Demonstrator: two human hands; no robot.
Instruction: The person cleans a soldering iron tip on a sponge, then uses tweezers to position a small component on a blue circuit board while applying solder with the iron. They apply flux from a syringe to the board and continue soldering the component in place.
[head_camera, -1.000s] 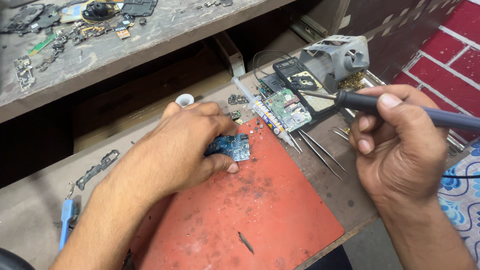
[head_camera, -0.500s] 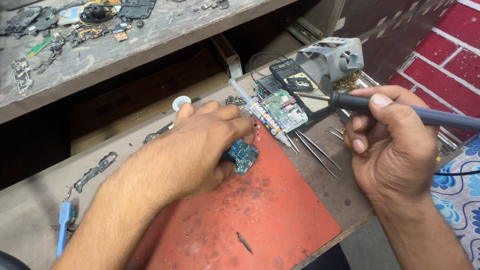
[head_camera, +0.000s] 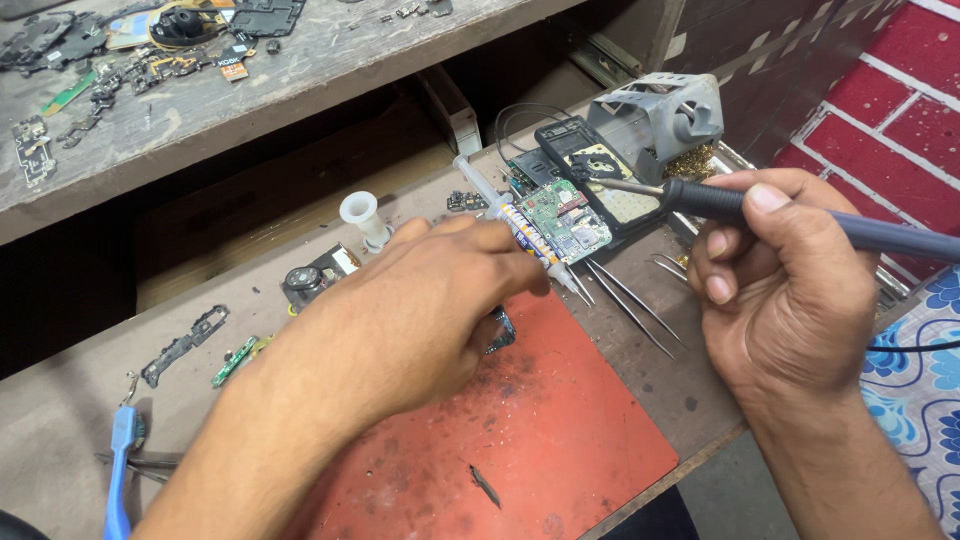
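Here the left hand (head_camera: 420, 310) pinches a small blue board (head_camera: 502, 330) on the red mat (head_camera: 560, 440). The right hand (head_camera: 790, 280) grips a dark soldering iron (head_camera: 700, 198).

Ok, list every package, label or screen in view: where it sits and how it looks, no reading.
Syringe: labelled tube with yellow and blue bands, lying by the left hand.
Handheld device: black, pale flat screen, behind the green circuit board.
No packages or signs show.
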